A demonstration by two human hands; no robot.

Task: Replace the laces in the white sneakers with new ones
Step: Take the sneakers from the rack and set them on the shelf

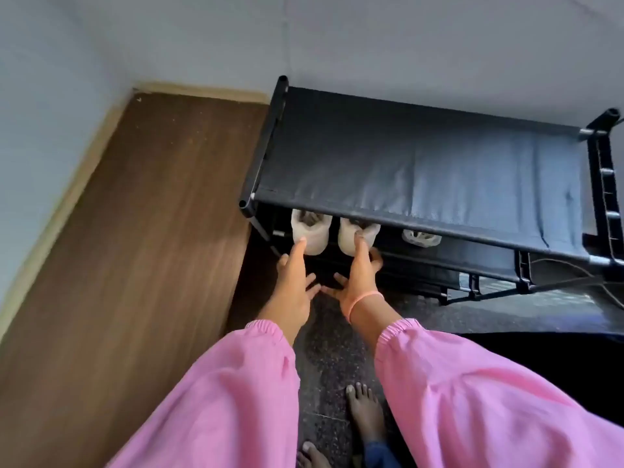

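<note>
The two white sneakers are standing side by side on a lower shelf [439, 261] of a black shoe rack [422, 163], heels toward the person, under the rack's top fabric shelf. The left sneaker [310, 231] and the right sneaker [358, 236] are just beside each other, and only their heel parts are showing; the laces are hidden under the top shelf, so I cannot tell if they are old or new.

The left hand [293, 288] is reaching to the left sneaker, and its forefinger is touching the heel while the other fingers are spreading loose. This grip is not closing on anything. The right hand [358, 282], wearing a thin orange band [363, 300] on the wrist, is reaching to the right sneaker; one finger is lying on the heel edge, the rest are spreading, so it is also not gripping.

Farther right on the same shelf, another pale shoe [421, 238] is lying well apart. The person's pink sleeves [236, 383] and bare feet [364, 410] are showing over a dark speckled floor [331, 349].

In my judgement the task is only beginning: the sneakers are not yet taken out, and unlacing and relacing are all remaining.
</note>
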